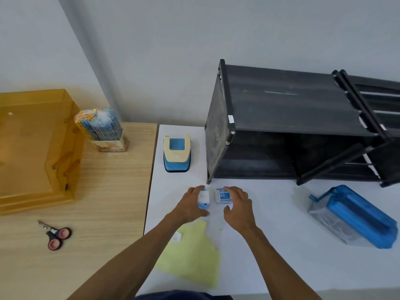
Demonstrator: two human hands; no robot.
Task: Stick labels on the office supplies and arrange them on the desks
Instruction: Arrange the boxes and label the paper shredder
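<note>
Head view, centre frame: left grip (190, 206) pinches the small white-and-blue plastic dispenser (203, 198); right grip (238, 206), spread, touches the small blue-printed cardboard box (222, 196). I'd seat both flat before labelling.

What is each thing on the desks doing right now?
left hand: grips the white-and-blue gadget
right hand: fingers rest on the small box
scissors: closed, lying flat
hole punch: upright, untouched
pencils: bundled, standing upright
label sheet: flat, under the left forearm
blue crank machine: lying on its side
</note>
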